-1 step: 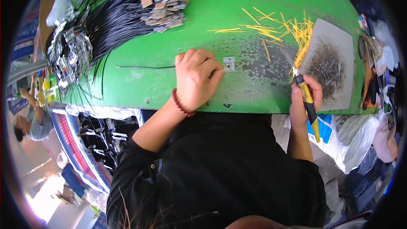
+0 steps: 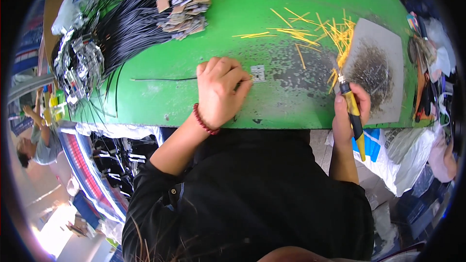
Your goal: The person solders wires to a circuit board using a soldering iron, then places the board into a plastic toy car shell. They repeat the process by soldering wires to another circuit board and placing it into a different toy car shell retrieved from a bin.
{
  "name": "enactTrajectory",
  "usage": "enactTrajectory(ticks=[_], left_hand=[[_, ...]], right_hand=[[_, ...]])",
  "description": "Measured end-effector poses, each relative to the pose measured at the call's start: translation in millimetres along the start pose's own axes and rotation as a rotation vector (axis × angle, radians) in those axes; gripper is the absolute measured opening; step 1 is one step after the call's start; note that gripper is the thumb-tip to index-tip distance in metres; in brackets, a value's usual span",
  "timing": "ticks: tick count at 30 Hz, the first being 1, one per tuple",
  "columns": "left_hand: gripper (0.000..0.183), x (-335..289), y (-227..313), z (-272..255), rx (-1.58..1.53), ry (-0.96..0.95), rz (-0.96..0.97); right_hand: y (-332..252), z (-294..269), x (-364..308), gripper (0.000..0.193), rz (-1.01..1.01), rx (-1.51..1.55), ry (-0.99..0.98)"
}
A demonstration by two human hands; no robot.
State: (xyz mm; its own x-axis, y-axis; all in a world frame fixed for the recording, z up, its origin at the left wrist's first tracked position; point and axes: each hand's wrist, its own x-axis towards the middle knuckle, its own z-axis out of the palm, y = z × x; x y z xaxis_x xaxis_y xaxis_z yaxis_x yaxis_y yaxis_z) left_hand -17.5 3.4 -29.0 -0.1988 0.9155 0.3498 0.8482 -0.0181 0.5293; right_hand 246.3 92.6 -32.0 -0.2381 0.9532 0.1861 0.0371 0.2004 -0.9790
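My left hand [image 2: 219, 85] is closed on the table. Its curled fingers are round a thin black cable [image 2: 162, 79], whose free end runs out to the left. By the fingertips lies a small silvery square plate [image 2: 257, 73] with dark marks; the cable's end there is hidden. A soldering iron [image 2: 353, 111] with a yellow and black handle is gripped in my right hand [image 2: 360, 101]. The iron points away from me, its tip beside a pile of thin yellow sticks [image 2: 342, 39], apart from the plate.
A grey pad [image 2: 394, 63] with a dark scorched patch lies at the right. Far left, a bundle of black cables [image 2: 131, 29] ends in brown and silver squares [image 2: 182, 2], near crumpled foil [image 2: 80, 63]. Tools [image 2: 424, 92] crowd the right edge. Another person [image 2: 39, 136] works far left.
The table scene has shifted slightly left in view. My right hand and the iron have moved a little rightward against the yellow sticks. My left hand stays closed beside the plate.
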Motion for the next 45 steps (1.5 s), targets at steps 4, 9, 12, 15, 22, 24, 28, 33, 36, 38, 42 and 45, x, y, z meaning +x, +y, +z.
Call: enactTrajectory(ticks=[4, 9, 12, 15, 22, 24, 28, 33, 36, 38, 42, 45], left_hand=[[0.013, 29, 18, 5, -0.08, -0.071, 0.133], [0.015, 96, 32, 43, -0.181, -0.305, 0.469], [0.015, 114, 25, 54, -0.1, -0.447, 0.542], [0.01, 117, 24, 59, -0.044, -0.46, 0.618], [0.012, 74, 20, 7, -0.152, -0.211, 0.184], [0.011, 63, 11, 11, -0.19, -0.183, 0.232], [0.016, 70, 20, 29, -0.209, -0.205, 0.316], [0.015, 93, 23, 58, -0.095, -0.275, 0.407], [0.013, 94, 20, 61, -0.014, -0.338, 0.479], [0.013, 86, 16, 50, -0.052, -0.182, 0.434], [0.009, 51, 16, 2, -0.282, -0.156, 0.105], [0.009, 19, 7, -14, -0.25, -0.07, 0.052]], right_hand=[[23, -21, 5, 0.033, -0.095, -0.076, 0.163], [23, -20, -2, 0.036, -0.184, 0.008, 0.223], [19, -19, -7, 0.037, -0.141, 0.087, 0.167], [19, -16, -1, 0.036, -0.157, 0.074, 0.196], [23, -21, 0, 0.036, -0.175, 0.053, 0.148], [25, -22, 0, 0.036, -0.173, 0.028, 0.133], [22, -15, 1, 0.035, -0.169, 0.008, 0.149], [30, -17, -2, 0.035, -0.188, -0.034, 0.159], [29, -16, -2, 0.034, -0.182, -0.014, 0.122], [28, -16, -2, 0.034, -0.193, 0.015, 0.095], [21, -12, -3, 0.034, -0.21, -0.067, 0.153], [11, 0, -5, 0.036, -0.11, 0.071, 0.043]])
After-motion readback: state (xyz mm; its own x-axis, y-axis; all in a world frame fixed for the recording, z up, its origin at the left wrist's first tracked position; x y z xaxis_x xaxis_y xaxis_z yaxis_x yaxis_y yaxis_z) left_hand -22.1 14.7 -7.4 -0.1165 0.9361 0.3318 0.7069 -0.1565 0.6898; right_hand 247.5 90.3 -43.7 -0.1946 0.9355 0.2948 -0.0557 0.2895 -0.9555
